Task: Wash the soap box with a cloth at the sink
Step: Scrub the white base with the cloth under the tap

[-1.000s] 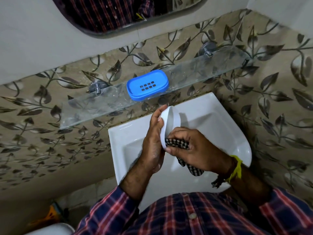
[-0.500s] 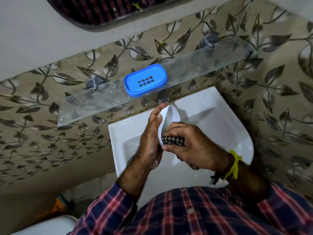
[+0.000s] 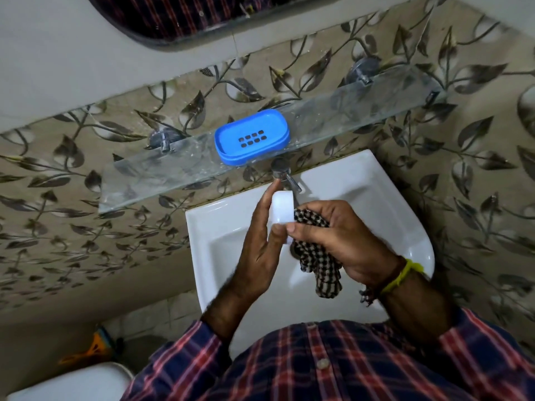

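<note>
A white soap box half (image 3: 282,214) is held on edge over the sink (image 3: 385,204), its long axis running from the tap (image 3: 285,175) toward the person. It is clamped by the left hand (image 3: 260,244), fingers straight and together. The cloth (image 3: 317,256) is gripped by the right hand (image 3: 341,238), its thumb on the box's near end. A blue tray (image 3: 252,136) lies on the glass shelf (image 3: 333,117).

A glass shelf (image 3: 333,117) is fixed to the leaf-patterned wall tiles (image 3: 477,146) on two metal brackets. Higher up, the dark-framed edge of a mirror (image 3: 202,21) reflects plaid cloth. Low on the left, an orange object (image 3: 89,350) lies on the floor beside a white rounded fixture (image 3: 72,383).
</note>
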Available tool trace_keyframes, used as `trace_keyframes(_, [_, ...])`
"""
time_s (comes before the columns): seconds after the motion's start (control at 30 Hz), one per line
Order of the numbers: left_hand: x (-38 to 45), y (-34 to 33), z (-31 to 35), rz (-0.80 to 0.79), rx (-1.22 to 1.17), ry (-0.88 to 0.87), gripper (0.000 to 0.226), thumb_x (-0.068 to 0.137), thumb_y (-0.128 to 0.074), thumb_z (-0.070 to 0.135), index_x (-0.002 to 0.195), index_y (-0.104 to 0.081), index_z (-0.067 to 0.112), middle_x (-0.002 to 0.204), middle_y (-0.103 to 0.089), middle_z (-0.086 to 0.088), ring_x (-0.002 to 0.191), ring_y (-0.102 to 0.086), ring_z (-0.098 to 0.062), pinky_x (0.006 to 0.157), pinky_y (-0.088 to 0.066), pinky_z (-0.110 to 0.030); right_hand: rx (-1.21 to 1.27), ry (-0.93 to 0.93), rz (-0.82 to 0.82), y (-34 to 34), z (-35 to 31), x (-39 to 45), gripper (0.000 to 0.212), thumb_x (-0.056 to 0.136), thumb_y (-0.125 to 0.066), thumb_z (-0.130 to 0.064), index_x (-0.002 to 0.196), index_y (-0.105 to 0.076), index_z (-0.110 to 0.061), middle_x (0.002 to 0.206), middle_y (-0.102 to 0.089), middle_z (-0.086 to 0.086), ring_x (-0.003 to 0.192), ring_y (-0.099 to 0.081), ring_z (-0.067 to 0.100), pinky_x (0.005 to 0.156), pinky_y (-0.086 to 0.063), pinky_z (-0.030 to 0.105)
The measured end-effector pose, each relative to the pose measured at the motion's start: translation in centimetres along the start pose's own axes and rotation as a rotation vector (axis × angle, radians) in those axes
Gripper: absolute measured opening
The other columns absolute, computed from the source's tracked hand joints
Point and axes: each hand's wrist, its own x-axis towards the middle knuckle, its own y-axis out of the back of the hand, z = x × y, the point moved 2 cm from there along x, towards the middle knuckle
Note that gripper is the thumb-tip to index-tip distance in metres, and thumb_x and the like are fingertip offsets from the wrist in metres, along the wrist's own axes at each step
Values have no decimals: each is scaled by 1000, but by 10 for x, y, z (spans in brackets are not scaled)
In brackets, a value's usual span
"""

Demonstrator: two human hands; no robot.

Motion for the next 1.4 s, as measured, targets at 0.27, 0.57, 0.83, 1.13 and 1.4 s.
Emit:
trace_keyframes(0.27, [11, -4, -8, 103, -277, 139, 67, 98, -27, 72, 134, -50, 21, 109, -67, -5, 98, -66, -18, 78, -56, -28, -230, 131, -47, -8, -4, 1, 18, 93, -67, -13, 100, -69, 3, 90, -73, 24, 76, -69, 38, 72, -59, 46])
trace_keyframes(0.57, [38, -4, 11, 203, -541, 328, 62, 105, -28, 57, 90, -81, 28, 85, -79, 0, 82, -76, -12, 71, -58, -23, -392, 279, -49, -7, -19, 5, 7, 90, -70, -9, 94, -72, -3, 87, -69, 10, 82, -68, 22, 77, -57, 31])
trace_keyframes(0.83, [40, -3, 17, 240, -584, 371, 58, 104, -35, 51, 78, -80, 27, 74, -77, 2, 70, -74, -10, 64, -57, -22, -457, 345, -27, -10, -22, 6, 13, 90, -71, -13, 84, -70, -2, 78, -65, 9, 76, -64, 23, 71, -53, 31])
trace_keyframes(1.13, [39, 0, 19, 274, -633, 447, 55, 104, -41, 51, 80, -81, 22, 75, -77, -1, 69, -74, -14, 64, -58, -24, -522, 318, -52, -12, -27, 4, 13, 88, -74, -13, 78, -68, -6, 73, -58, -7, 68, -58, 5, 67, -48, 22])
trace_keyframes(1.4, [47, 13, 35, 329, -631, 599, 78, 88, -49, 74, 127, -68, 9, 101, -70, -16, 95, -64, -33, 91, -50, -45, -750, 371, -25, -21, -10, -7, 18, 83, -77, -28, 84, -68, -12, 81, -60, -9, 74, -62, 12, 69, -53, 41])
